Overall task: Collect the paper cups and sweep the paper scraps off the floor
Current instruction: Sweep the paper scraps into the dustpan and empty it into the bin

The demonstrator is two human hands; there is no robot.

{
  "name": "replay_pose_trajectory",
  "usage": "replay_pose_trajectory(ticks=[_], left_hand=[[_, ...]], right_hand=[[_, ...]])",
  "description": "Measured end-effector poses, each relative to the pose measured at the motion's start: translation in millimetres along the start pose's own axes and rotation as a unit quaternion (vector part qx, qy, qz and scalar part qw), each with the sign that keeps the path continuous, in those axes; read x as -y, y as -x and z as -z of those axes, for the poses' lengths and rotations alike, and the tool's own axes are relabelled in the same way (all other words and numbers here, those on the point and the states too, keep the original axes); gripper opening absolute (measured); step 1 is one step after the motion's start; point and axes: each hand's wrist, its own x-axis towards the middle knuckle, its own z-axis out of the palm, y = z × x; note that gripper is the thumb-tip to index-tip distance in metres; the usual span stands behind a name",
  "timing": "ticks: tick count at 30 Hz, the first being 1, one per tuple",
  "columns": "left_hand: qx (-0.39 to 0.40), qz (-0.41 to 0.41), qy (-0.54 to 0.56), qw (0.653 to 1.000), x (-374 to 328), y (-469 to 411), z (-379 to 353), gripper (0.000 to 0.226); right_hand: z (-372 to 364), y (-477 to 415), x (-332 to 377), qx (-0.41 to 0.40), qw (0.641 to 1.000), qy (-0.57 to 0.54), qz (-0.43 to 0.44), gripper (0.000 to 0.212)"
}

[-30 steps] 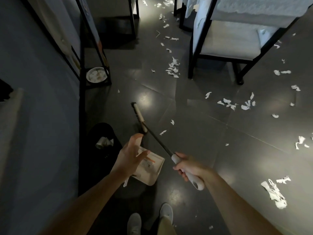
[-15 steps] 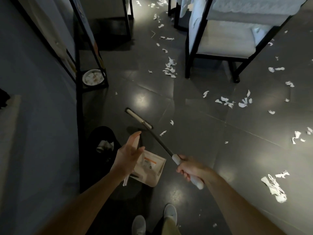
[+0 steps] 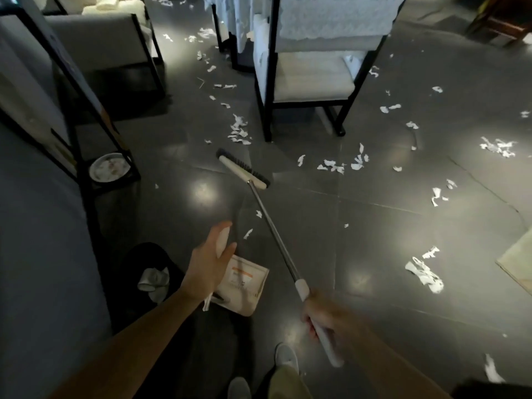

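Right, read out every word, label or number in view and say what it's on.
Label on the dustpan: an orange stripe above dark print, too blurred to read.
Nothing else in view shows lettering that can be read.

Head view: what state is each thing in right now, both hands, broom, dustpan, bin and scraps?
broom: head out ahead, bristles down, no scraps against it.
right hand: grips the broom's white handle end.
left hand: holds the dustpan's handle.
dustpan: low by the feet, no scraps visible in it.
black bin: open, crumpled paper inside.
paper scraps: scattered over the floor, unswept.
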Motion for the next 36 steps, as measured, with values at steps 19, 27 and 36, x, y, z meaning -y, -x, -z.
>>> replay_pose_trajectory(ticks=[19,27,36], left_hand=[[0.108,-0.130,-0.048,0.985,-217,-105,-186,0.036],[0.078,-0.212,-0.032,0.974,-357,-190,-293,0.034],[0.119,-0.246,0.010,0.962,-495,-342,-438,0.034]], right_hand=[[251,-16,-49,-0.219,0.943,-0.197,0.158,0.040],[429,-20,-25,-0.245,0.925,-0.245,0.153,0.042],[646,-103,33,-0.235,0.903,-0.338,0.128,0.038]])
